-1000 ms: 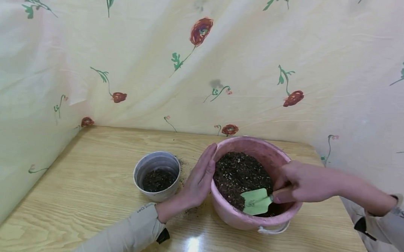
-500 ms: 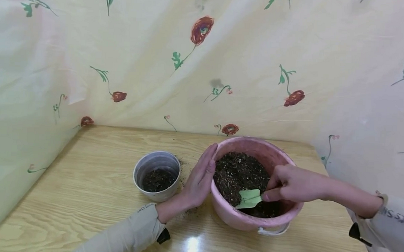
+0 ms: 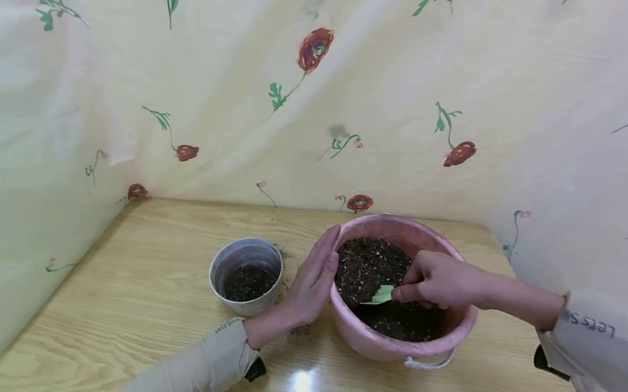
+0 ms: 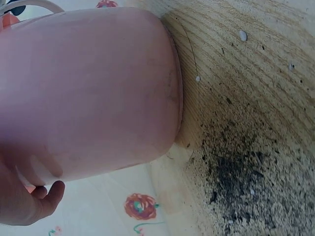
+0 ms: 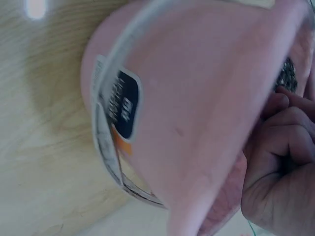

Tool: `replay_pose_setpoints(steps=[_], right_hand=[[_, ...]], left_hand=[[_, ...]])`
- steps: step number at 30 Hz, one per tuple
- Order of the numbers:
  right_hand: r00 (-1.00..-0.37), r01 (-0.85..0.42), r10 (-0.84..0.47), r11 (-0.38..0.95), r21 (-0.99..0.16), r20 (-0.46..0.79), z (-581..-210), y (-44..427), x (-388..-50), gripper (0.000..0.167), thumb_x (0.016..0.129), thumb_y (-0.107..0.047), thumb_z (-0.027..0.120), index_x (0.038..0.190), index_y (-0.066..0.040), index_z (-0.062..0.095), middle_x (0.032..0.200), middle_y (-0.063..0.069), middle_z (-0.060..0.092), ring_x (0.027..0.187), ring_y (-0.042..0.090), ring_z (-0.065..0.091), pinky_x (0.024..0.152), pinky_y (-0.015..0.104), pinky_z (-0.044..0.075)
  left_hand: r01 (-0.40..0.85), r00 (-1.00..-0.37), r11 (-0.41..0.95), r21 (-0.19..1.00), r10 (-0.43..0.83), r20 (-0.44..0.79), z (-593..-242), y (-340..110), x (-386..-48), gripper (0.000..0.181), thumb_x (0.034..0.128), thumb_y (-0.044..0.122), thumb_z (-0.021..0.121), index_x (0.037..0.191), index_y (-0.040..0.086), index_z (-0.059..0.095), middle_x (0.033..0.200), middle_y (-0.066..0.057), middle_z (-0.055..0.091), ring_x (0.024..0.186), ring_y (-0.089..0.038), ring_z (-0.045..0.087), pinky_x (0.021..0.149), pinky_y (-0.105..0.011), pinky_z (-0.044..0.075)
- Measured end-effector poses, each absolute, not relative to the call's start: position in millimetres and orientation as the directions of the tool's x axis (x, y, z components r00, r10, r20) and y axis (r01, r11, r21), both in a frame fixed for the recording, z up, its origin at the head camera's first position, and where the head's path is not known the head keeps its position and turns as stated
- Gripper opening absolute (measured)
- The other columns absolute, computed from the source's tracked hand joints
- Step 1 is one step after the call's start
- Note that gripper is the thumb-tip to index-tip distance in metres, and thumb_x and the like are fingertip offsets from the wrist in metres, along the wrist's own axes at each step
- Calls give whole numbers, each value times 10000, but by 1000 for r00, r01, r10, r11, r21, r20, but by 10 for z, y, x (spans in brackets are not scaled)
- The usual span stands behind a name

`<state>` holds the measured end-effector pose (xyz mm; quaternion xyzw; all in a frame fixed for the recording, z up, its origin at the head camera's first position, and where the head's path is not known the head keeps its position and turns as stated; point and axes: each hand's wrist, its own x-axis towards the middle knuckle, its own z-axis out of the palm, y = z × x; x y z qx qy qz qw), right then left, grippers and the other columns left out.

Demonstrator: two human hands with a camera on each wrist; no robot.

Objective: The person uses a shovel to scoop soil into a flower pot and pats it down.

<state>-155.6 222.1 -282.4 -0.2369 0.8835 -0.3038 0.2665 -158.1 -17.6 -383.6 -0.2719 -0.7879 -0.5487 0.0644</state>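
Observation:
A pink bucket point(image 3: 386, 351) with dark soil point(image 3: 371, 266) in it stands right of centre in the head view. My left hand point(image 3: 312, 281) presses flat against the bucket's left side, fingers straight. Inside the bucket, my right hand point(image 3: 436, 283) grips a light green hand trowel point(image 3: 380, 295) by its handle. Part of the trowel's blade is hidden in the soil. In the right wrist view the curled fingers point(image 5: 290, 132) show behind the bucket's rim, and the trowel is out of sight there. Left of my left hand is a grey-white pot point(image 3: 251, 305) with some soil at its bottom.
The wooden table point(image 3: 130, 305) has spilled soil point(image 4: 236, 172) between the pot and the bucket. A white handle point(image 3: 430, 362) hangs on the bucket's near side. Flower-patterned cloth point(image 3: 234, 99) closes off the back and sides.
My right hand has moved left, pushing the trowel's blade deeper into the soil, so less of the blade shows. My left hand stays against the bucket.

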Motion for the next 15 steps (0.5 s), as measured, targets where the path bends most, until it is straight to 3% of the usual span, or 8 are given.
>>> replay_pose_setpoints(steps=[8,15], right_hand=[[-791,-422,-594,704,-572,-147,-2955,2271,-1533,235,914,-279,658,708,-202,740,488,-192,425,443,-20,361,433,170,313],[-788,-470,-610,688,-552,-89,-3018,2304,-1525,194,911,-268,668,762,-200,773,522,-220,511,448,-47,349,437,169,330]], left_hand=[[532,-827,246,810,356,435,-3826,-173,-1589,501,1067,255,270,1546,134,186,1597,-55,162,1461,-201,150,1179,-444,147],[537,-827,252,805,348,442,-3859,-152,-1577,504,1064,246,270,1540,97,201,1593,-66,181,1459,-222,167,1180,-434,150]])
